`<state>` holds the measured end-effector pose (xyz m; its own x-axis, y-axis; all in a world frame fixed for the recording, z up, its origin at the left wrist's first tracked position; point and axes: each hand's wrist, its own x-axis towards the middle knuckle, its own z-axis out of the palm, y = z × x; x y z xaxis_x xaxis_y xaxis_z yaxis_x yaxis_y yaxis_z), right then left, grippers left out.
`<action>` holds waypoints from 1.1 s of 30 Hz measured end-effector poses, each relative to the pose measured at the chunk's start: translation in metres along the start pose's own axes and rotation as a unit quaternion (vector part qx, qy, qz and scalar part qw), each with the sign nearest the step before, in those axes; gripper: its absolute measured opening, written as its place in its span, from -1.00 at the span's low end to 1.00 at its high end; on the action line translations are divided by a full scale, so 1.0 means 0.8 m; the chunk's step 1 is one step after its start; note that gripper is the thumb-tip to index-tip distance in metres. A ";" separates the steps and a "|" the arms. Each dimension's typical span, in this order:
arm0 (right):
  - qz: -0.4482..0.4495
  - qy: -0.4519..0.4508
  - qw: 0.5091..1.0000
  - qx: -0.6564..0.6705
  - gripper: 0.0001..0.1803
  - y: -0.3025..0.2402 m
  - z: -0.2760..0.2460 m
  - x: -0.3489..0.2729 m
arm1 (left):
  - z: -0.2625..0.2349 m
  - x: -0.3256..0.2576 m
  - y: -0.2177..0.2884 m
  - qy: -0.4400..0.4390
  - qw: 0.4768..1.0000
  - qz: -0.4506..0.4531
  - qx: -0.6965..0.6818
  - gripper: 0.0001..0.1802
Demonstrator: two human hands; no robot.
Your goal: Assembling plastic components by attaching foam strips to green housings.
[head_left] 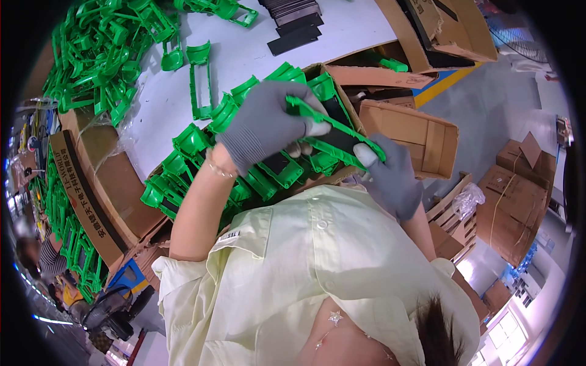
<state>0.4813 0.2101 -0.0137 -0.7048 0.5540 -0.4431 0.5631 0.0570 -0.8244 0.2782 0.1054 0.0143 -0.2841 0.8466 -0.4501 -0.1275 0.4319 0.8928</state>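
Both hands wear grey knit gloves. Between them, tilted down to the right, is a long green plastic frame with a black strip (339, 139) lying along its inside. My left hand (268, 122) is closed on the frame's upper left end, its thumb on the strip. At the lower right end my right hand (395, 177) grips the frame, thumb on top; its other fingers are mostly hidden. Under and beside my hands, similar green frames (282, 169) stand packed in rows, several with black strips in them, partly covered by my left hand and forearm.
A heap of green frames (104, 55) fills the table's far left, with single frames (200, 79) beside it. Black strips (294, 27) lie stacked at the back. Open cartons (409, 134) flank the table; strapped boxes (511, 189) and a pallet (455, 210) stand right.
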 end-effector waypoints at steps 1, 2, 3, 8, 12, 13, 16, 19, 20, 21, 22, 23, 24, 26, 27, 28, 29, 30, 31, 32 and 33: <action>0.004 0.005 1.000 0.002 -0.70 -0.004 -0.001 -0.002 | -0.005 0.006 0.004 -0.016 1.000 -0.010 -0.002 -0.86; -0.019 0.011 0.996 0.087 -0.70 -0.007 0.000 -0.004 | -0.011 0.012 0.004 -0.021 0.999 0.015 -0.033 -0.80; -0.042 0.018 0.984 0.171 -0.70 -0.009 -0.001 -0.006 | -0.018 0.018 0.008 -0.030 0.998 0.010 -0.050 -0.71; -0.089 0.033 0.987 -0.126 -0.68 -0.013 -0.019 0.005 | -0.015 0.025 0.014 -0.038 0.996 0.020 0.081 -0.47; -0.138 0.183 0.953 -0.197 -0.64 0.018 -0.010 0.016 | -0.029 0.042 0.000 0.162 0.912 0.260 0.273 -0.34; -0.145 0.178 0.954 -0.194 -0.64 0.029 -0.006 0.017 | -0.037 0.038 0.006 0.203 0.896 0.255 0.303 -0.37; -0.205 0.186 0.895 -0.350 -0.63 0.034 0.008 0.027 | -0.039 0.046 -0.026 0.238 0.806 0.318 0.439 -0.42; -0.217 0.160 0.856 -0.441 -0.59 0.014 0.006 0.032 | -0.032 0.037 -0.052 0.159 0.834 0.263 0.458 -0.52; -0.170 0.100 0.866 -0.460 -0.55 0.004 -0.003 0.033 | -0.040 0.033 -0.049 0.177 0.848 0.280 0.413 -0.56; -0.122 0.041 0.869 -0.477 -0.52 -0.004 -0.009 0.034 | -0.059 0.032 -0.049 0.183 0.845 0.281 0.416 -0.56; -0.127 0.031 0.874 -0.467 -0.56 -0.008 -0.015 0.034 | -0.085 0.034 -0.051 0.241 0.855 0.265 0.376 -0.59; -0.130 0.031 0.873 -0.469 -0.56 -0.006 -0.021 0.039 | -0.110 0.034 -0.052 0.297 0.861 0.246 0.332 -0.61; -0.205 0.065 0.864 -0.455 -0.61 -0.003 -0.029 0.050 | -0.136 0.034 -0.046 0.302 0.833 0.217 0.410 -0.58; -0.322 0.132 0.861 -0.371 -0.71 0.001 -0.048 0.088 | -0.184 0.044 -0.043 0.303 0.799 0.191 0.483 -0.53; -0.306 0.126 0.873 -0.358 -0.73 -0.025 -0.047 0.108 | -0.204 0.053 -0.058 0.286 0.768 0.173 0.546 -0.47; -0.291 0.116 0.885 -0.345 -0.75 -0.053 -0.042 0.130 | -0.216 0.061 -0.071 0.268 0.733 0.151 0.606 -0.40; -0.329 0.105 0.872 -0.348 -0.74 -0.057 -0.037 0.161 | -0.220 0.074 -0.078 0.267 0.733 0.155 0.606 -0.40; -0.371 0.089 0.856 -0.348 -0.74 -0.057 -0.030 0.194 | -0.221 0.081 -0.083 0.239 0.736 0.110 0.623 -0.33; -0.409 0.065 0.839 -0.353 -0.72 -0.055 -0.023 0.229 | -0.224 0.092 -0.085 0.209 0.738 0.067 0.638 -0.26; -0.443 0.041 0.821 -0.357 -0.69 -0.054 -0.015 0.254 | -0.224 0.101 -0.083 0.194 0.737 0.063 0.645 -0.30; -0.443 0.042 0.821 -0.358 -0.69 -0.061 -0.006 0.267 | -0.227 0.104 -0.081 0.194 0.737 0.064 0.645 -0.30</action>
<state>0.3056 0.3297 -0.0661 -0.9593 0.0861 0.2690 -0.0232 0.9252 -0.3787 0.0903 0.0913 -0.0780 -0.4974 0.8615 -0.1019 0.8615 0.5044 0.0589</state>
